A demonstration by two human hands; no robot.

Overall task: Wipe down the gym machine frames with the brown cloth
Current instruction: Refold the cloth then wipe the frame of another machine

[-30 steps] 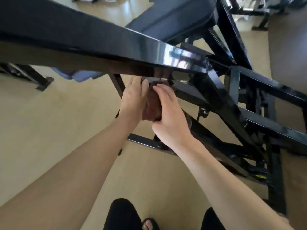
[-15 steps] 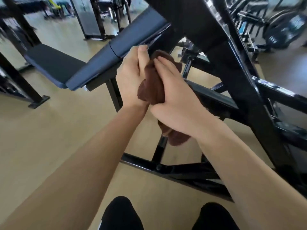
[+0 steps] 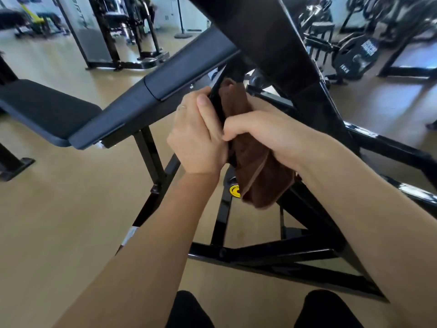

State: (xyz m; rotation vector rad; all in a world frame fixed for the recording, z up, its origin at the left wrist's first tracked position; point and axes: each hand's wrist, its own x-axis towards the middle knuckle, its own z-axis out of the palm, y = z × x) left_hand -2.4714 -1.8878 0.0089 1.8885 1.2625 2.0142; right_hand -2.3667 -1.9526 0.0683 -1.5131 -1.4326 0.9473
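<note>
Head view: both hands meet just above the centre of the picture, around a thin black bar (image 3: pixel 216 100) that slants up toward 12 o'clock beneath the padded bench. The left hand (image 3: pixel 196 136) sits at 9 o'clock of this bar, fingers curled round it, thumb lying upright along its near edge. A ring shows on one finger.

The right hand (image 3: pixel 257 136) comes in from 4 o'clock, its fingers folded tight round the brown cloth (image 3: pixel 255 169) and pressing it against the bar's right side. The two hands touch where the right knuckles meet the left thumb.

The cloth is bunched. One fold sticks up at 12 o'clock above the right hand, beside the bar; the larger part hangs down at 6 o'clock below the wrist, loose, and partly covers a yellow round sticker (image 3: pixel 234 191) on a lower frame tube.

The dark blue bench pad (image 3: pixel 165 91) runs from 9 o'clock up toward 1 o'clock, its flat seat (image 3: pixel 45 110) lying far out at 9 o'clock. A broad black frame beam (image 3: pixel 267 36) crosses from 12 o'clock down toward 3 o'clock, behind the cloth.

Black base tubes (image 3: pixel 272 253) form a triangle on the tan floor (image 3: pixel 59 221) at 5 o'clock.

A black weight plate (image 3: pixel 357 56) stands at 2 o'clock. Other machines stand blurred at 11 o'clock. The person's dark-clad knees show at 6 o'clock.
</note>
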